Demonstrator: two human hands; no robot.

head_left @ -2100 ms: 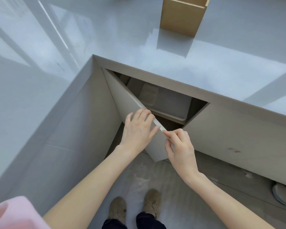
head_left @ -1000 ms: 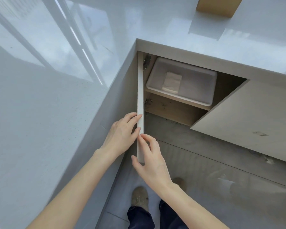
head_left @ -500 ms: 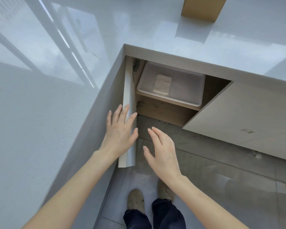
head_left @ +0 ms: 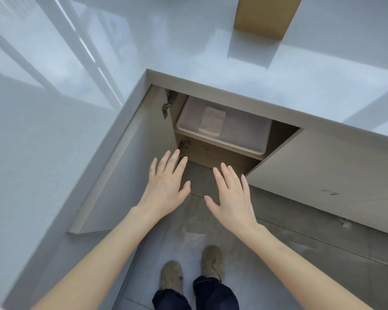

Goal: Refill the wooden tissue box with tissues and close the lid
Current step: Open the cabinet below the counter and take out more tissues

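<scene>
The wooden tissue box (head_left: 264,15) stands on the grey countertop at the top, cut off by the frame edge. Below the counter a cupboard stands open. On its shelf sits a translucent plastic bin (head_left: 244,135) with a pack of tissues (head_left: 212,121) lying on it. My left hand (head_left: 166,186) and my right hand (head_left: 232,195) hover side by side in front of the opening, palms down, fingers spread, both holding nothing and touching nothing.
The cupboard door (head_left: 130,166) is swung fully open to the left, flat against the side counter. A closed door (head_left: 327,171) is on the right. The L-shaped countertop (head_left: 211,54) wraps around me. My shoes (head_left: 212,262) stand on the floor below.
The door has swung from half open to fully open against the left side. Both hands have let go of its edge and now hover open before the cupboard.
</scene>
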